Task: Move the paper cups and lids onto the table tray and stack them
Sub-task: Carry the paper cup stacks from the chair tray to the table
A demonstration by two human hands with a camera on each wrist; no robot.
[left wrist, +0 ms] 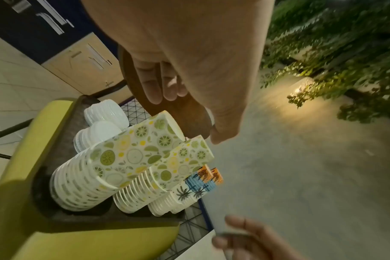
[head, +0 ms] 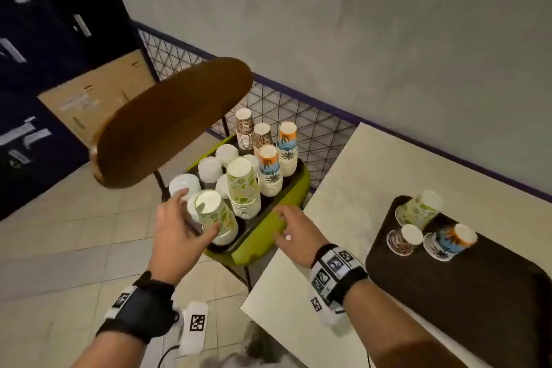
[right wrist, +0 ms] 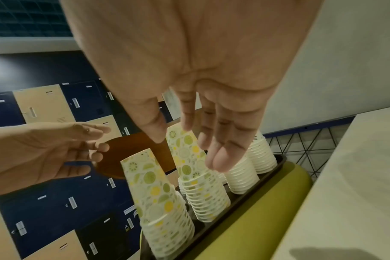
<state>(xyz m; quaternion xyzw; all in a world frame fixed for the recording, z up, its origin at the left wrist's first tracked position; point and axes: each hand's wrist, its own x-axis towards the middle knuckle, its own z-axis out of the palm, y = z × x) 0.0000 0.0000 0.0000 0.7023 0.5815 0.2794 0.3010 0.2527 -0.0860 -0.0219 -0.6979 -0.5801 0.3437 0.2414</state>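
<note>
A dark tray [head: 219, 248] on a green chair seat holds upside-down stacks of paper cups: two lemon-print stacks [head: 215, 215] [head: 242, 185], two palm-print stacks [head: 270, 170] and two leopard-print stacks [head: 244, 128], with piles of white lids [head: 209, 169] behind. My left hand [head: 191, 212] is spread beside the nearest lemon stack [right wrist: 156, 193], its thumb close to the base and its fingers apart from the cups. My right hand [head: 283, 225] hovers with straight fingers over the seat's front edge, holding nothing. The table tray [head: 463, 293] carries a lemon cup [head: 418, 209], a leopard cup [head: 401, 239] and a palm cup [head: 451, 240].
The chair's brown wooden backrest [head: 167, 125] overhangs the lids on the left. A white table [head: 343, 203] adjoins the green seat [head: 268, 236] on the right. A wire mesh fence [head: 298, 116] and a grey wall stand behind; dark lockers [head: 44, 39] are at the left.
</note>
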